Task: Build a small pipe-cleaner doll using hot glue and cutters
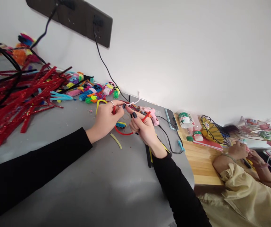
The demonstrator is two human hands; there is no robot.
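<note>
My left hand (105,118) is closed in a pinch on a red pipe cleaner (123,133) that loops down onto the grey table (83,176). A yellow pipe cleaner (100,103) arcs up beside its knuckles. My right hand (142,126) is closed on the other end of the red pipe cleaner, with dark-painted nails showing. The two hands meet over the table's middle. A short yellow piece (115,141) lies just below them.
A heap of red glitter pipe cleaners (14,97) covers the left. Coloured finished pieces (90,91) lie behind the hands. A pink glue gun (150,114), a phone (171,119) and cables sit to the right. Another person's arm (234,160) works at a wooden table (201,160).
</note>
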